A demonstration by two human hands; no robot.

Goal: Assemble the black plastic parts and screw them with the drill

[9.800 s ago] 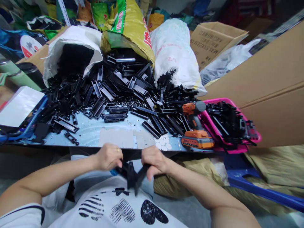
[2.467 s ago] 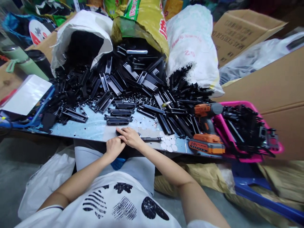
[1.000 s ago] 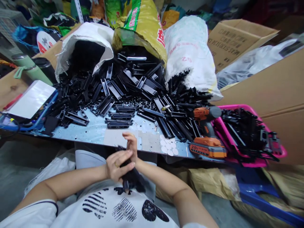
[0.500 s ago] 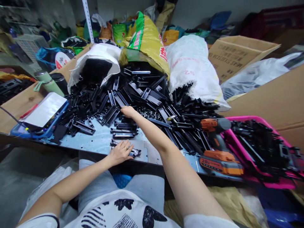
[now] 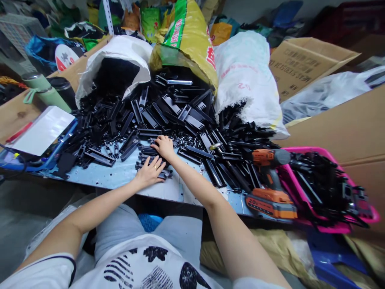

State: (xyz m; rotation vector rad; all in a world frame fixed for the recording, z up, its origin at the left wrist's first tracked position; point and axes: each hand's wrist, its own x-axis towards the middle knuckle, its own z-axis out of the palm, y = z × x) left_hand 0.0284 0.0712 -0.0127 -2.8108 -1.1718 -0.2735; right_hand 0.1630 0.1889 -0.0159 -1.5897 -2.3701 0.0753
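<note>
Both bare forearms reach forward from the near edge and converge mid-scene. The left hand (image 5: pixel 149 171) lies palm down, fingers spread flat — a ring on one finger. The right hand (image 5: pixel 164 146) sits just beyond it, knuckles up, fingers curled downward.

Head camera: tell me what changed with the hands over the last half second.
The right hand drew back from the far pile to the stacked black parts near the left hand. The left hand slid forward a little, its fingers still spread flat on a black part on the table. The orange drill, pink basket and sacks did not move.
</note>
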